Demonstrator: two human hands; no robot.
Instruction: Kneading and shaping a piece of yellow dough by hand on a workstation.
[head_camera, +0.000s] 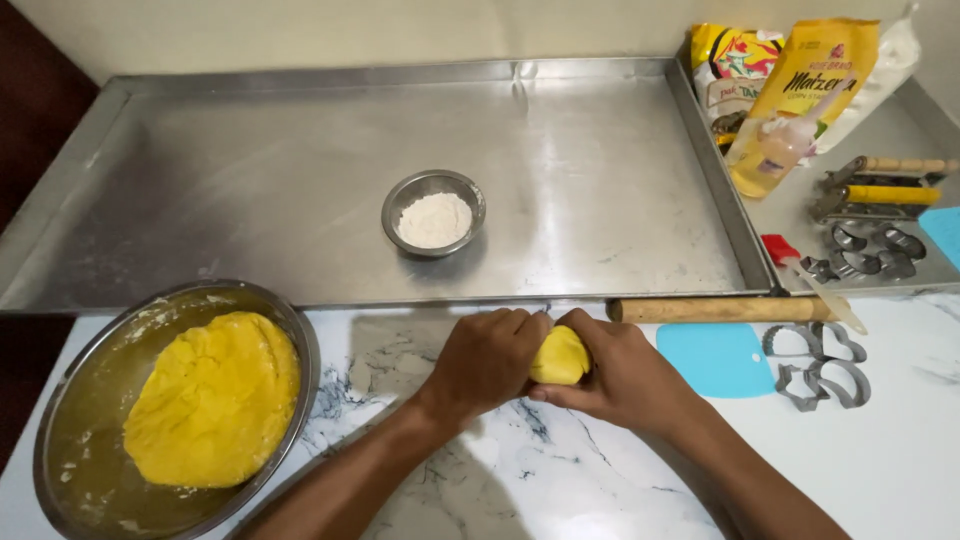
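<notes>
A small lump of yellow dough (558, 357) is pressed between both of my hands above the white marbled counter. My left hand (487, 357) cups it from the left, and my right hand (618, 372) wraps it from the right and below. A big mass of the same yellow dough (213, 398) lies in a steel mixing bowl (70, 400) at the lower left. A small steel bowl of white flour (434, 212) stands in the middle of a large steel tray (250, 170) behind my hands.
A wooden rolling pin (725, 309) lies just beyond my right hand. A blue scraper (715, 360) and metal cookie cutters (822, 366) lie to the right. Further back right are packets (815, 70), a bottle (765, 155), handled tools (885, 185) and a red-handled spatula (800, 265).
</notes>
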